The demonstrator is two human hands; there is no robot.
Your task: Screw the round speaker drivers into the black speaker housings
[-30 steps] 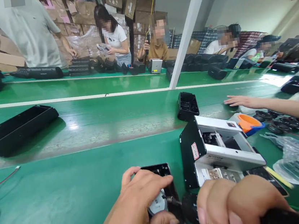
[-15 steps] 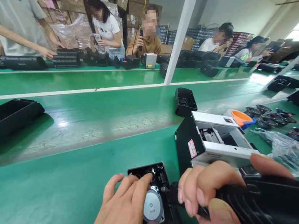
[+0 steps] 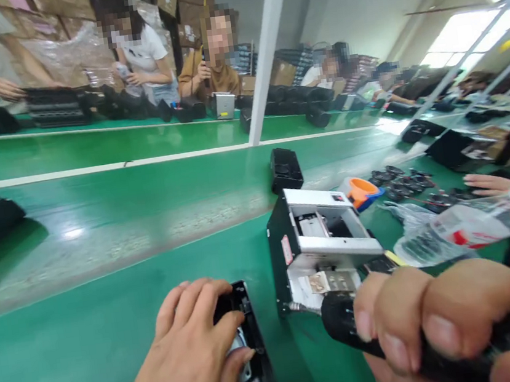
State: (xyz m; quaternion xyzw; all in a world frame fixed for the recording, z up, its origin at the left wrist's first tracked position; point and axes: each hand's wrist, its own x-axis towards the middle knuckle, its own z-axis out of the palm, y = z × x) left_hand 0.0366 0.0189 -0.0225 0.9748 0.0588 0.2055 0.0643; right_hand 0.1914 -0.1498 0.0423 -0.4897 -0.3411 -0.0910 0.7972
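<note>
My left hand (image 3: 186, 354) lies over a small black plastic housing (image 3: 251, 352) on the green table, fingers curled on its top edge; a round silver speaker shows under the fingers. My right hand (image 3: 438, 323) is closed around a black electric screwdriver (image 3: 340, 323), whose front end points left toward a white and black screw feeder machine (image 3: 322, 251). The driver's tip is level with the machine's lower front, away from the housing.
A second small black housing (image 3: 286, 168) stands on the green conveyor belt (image 3: 122, 213) beyond the machine. An orange bowl (image 3: 361, 190), several black speaker drivers (image 3: 397, 176) and a plastic bag (image 3: 450, 232) lie to the right, near another person's hand (image 3: 486, 184). Several people work across the line.
My right hand pulled the screwdriver off the housing and swung it right, toward the feeder machine. My left hand slid further over the housing. The view turned to the right.
</note>
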